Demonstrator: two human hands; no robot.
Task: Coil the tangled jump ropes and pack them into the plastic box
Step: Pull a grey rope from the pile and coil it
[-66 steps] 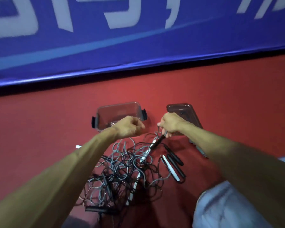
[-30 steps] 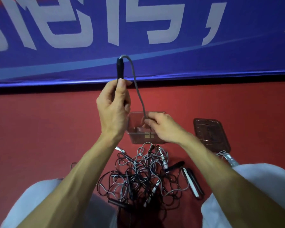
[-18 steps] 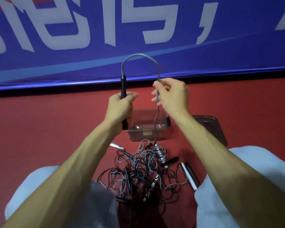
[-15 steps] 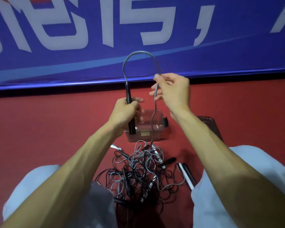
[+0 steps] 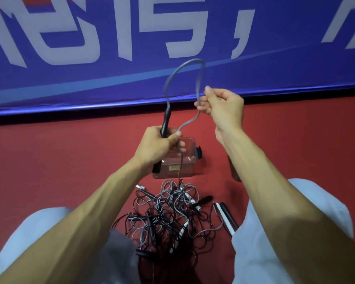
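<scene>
My left hand grips the black handle of a grey jump rope and also holds the cord where it comes back down. The cord arches up in a loop to my right hand, which pinches it at the fingertips, then drops past the clear plastic box into the tangled pile of ropes on the red floor between my knees. The box stands open beyond the pile, partly behind my left hand.
The box's dark lid lies right of the box, mostly hidden by my right forearm. Loose black and white handles lie right of the pile. A blue banner with white letters runs along the back.
My left hand has come down over the box with the handle. The right hand has drawn the cord up and right, and the loop between the hands has grown.
</scene>
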